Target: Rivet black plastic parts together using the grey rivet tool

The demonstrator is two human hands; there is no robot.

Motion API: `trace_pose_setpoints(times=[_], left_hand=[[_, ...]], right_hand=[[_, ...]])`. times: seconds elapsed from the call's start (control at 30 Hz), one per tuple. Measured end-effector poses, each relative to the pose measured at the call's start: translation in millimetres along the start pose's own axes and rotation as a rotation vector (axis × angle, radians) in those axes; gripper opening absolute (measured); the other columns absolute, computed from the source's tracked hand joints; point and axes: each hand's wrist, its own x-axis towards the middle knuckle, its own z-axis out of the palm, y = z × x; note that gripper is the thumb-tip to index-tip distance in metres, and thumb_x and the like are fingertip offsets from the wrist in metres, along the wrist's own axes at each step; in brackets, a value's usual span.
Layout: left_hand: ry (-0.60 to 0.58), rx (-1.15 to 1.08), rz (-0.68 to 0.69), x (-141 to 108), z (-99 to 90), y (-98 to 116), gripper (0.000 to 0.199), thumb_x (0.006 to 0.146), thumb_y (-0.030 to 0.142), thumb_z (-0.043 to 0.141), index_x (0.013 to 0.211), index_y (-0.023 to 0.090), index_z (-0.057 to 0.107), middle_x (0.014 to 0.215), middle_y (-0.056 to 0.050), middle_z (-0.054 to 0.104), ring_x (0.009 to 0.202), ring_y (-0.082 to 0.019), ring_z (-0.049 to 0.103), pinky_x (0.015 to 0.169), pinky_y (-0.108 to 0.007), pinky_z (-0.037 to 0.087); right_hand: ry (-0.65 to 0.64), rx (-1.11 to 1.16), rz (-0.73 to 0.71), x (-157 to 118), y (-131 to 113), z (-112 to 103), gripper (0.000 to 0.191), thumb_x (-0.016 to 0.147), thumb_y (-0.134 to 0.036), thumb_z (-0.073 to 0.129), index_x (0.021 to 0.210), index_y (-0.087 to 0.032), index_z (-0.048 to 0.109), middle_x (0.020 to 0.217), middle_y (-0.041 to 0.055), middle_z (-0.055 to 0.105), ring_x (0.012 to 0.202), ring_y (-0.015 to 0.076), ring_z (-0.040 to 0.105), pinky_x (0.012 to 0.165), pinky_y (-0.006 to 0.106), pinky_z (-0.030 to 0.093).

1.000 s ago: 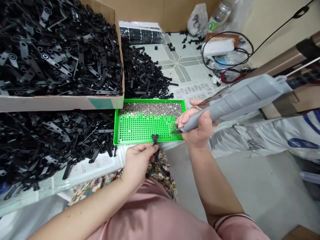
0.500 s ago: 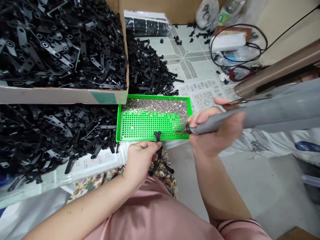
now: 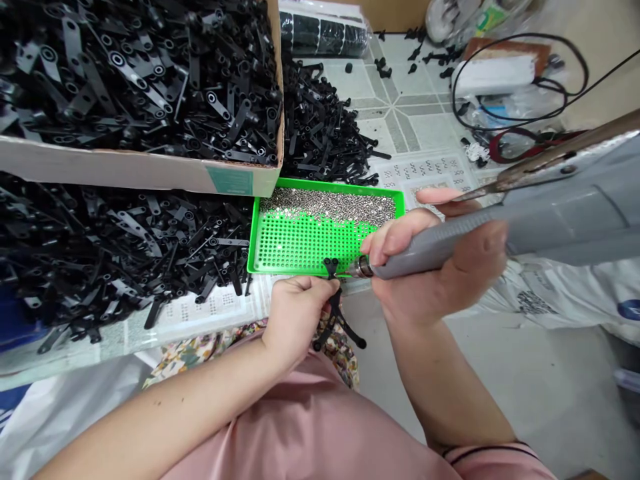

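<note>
My left hand [image 3: 300, 313] is closed, pinching a black X-shaped plastic part [image 3: 336, 308] at its middle, just over the near rim of a green perforated tray [image 3: 285, 247]. Small silvery screws [image 3: 330, 205] lie heaped along the tray's far side. My right hand [image 3: 425, 280] is wrapped round a grey electric screwdriver [image 3: 435, 247], held almost level. Its metal tip [image 3: 357, 268] points left and is at the black part's side; whether it touches is too small to tell. The fingers of my right hand partly cover the tray's right end.
A cardboard box [image 3: 150, 160] full of black plastic parts stands at the left. Loose black parts [image 3: 190, 247] lie in front of it and behind the tray. A film-wrapped roll [image 3: 325, 33] and a looped black cable [image 3: 565, 107] are farther back. The table edge runs close to me.
The screwdriver in my right hand has moved left and its tip is now at the black part. My left hand still pinches the part. The whole view has shifted slightly.
</note>
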Motion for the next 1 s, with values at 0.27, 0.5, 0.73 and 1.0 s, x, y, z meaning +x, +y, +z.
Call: trace_pose_setpoints(times=[0.27,0.5,0.73,1.0], left_hand=[[-0.007,-0.022,0.002,0,-0.9,-1,0.031,0.067,0.034,0.067,0.046,0.017,0.052,0.043,0.005,0.043,0.043,-0.008,0.034,0.045,-0.024,0.026],[-0.043,-0.05,0.014,0,-1.2,1,0.03,0.068,0.032,0.067,0.046,0.016,0.054,0.043,0.005,0.044,0.044,-0.008,0.033,0.045,-0.024,0.025],[-0.051,-0.059,0.025,-1,-3.3,1,0.031,0.069,0.033,0.067,0.046,0.016,0.054,0.043,0.005,0.044,0.043,-0.007,0.034,0.045,-0.023,0.026],[0.019,-0.182,-0.132,-3,0.1,5,0.028,0.061,0.039,0.075,0.059,0.013,0.064,0.055,0.0,0.058,0.051,-0.01,0.051,0.051,-0.021,0.044]], right_hand=[[-0.008,-0.143,-0.027,-4,2,1,0.03,0.079,-0.051,0.056,0.091,-0.023,0.056,0.048,-0.0053,0.05,0.034,0.0134,0.046,0.038,0.032,0.044],[-0.216,-0.162,0.04,-4,4,1,0.032,0.074,-0.053,0.062,0.087,-0.025,0.055,0.047,-0.0058,0.053,0.036,0.0149,0.049,0.039,0.032,0.043],[-0.313,-0.096,0.025,-1,0,-3,0.034,0.075,-0.052,0.061,0.094,-0.024,0.059,0.049,-0.0045,0.056,0.036,0.0162,0.05,0.039,0.034,0.044],[0.075,-0.202,-0.132,28,11,-39,0.024,0.076,-0.045,0.055,0.085,-0.023,0.06,0.043,-0.007,0.047,0.031,0.0115,0.041,0.034,0.028,0.041]])
